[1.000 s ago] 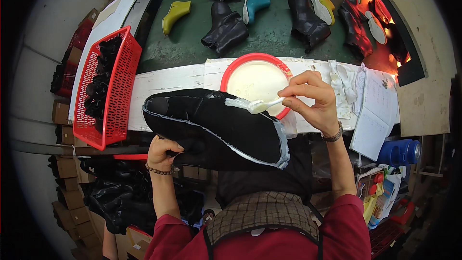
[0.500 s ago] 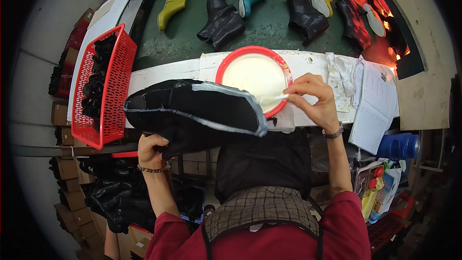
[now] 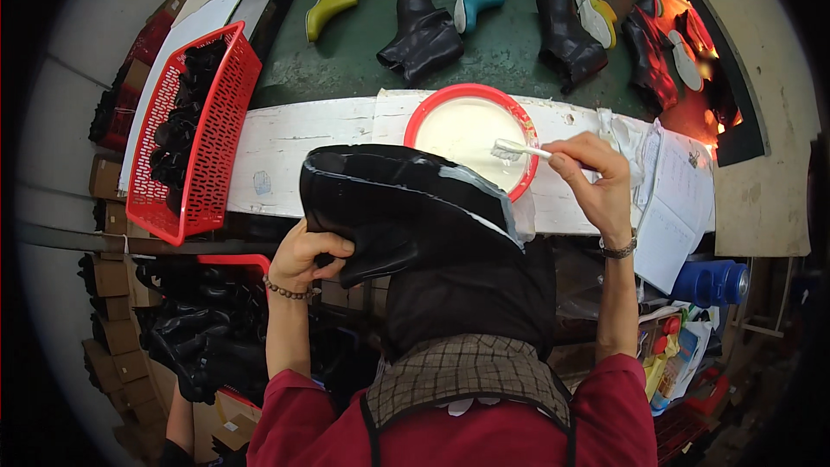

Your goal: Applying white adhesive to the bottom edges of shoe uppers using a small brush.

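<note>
One boot (image 3: 406, 199) juts rightward from left grip (image 3: 307, 258); right grip (image 3: 598, 180) pinches brush (image 3: 524, 150).

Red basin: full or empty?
Not empty: white liquid spreads across the red basin. How full, cannot tell; its depth doesn't show.

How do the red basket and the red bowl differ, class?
The basket is oblong with slotted walls; the bowl is round.
The basket holds dark items; the bowl holds a creamy white substance.
The basket stands to the left, the bowl nearer the right hand.
Both are red and open-topped.
</note>
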The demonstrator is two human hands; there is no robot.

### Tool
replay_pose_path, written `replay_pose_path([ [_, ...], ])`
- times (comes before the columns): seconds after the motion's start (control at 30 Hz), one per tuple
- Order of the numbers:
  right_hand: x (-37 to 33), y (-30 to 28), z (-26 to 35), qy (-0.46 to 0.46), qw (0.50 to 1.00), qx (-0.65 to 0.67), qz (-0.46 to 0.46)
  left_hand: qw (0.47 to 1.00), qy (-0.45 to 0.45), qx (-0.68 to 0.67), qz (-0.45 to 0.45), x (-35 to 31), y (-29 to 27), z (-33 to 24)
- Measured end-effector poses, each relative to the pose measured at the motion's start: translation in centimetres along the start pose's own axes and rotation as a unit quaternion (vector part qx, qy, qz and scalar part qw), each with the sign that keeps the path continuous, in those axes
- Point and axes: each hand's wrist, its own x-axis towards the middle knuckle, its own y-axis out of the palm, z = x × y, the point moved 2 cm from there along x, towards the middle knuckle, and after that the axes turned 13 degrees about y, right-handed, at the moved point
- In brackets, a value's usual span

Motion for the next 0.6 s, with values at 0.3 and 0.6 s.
replay_pose_path([
  [0.3,2.8,2.0,5.6,-0.22,0.972,-0.058,0.063,0.996,-0.041,0.06,0.056,0.4,2.5,0.3],
  [0.6,2.3,-0.1,3.4,-0.178,0.979,-0.036,0.091,0.998,-0.026,0.013,0.056,0.6,1.8,0.3],
])
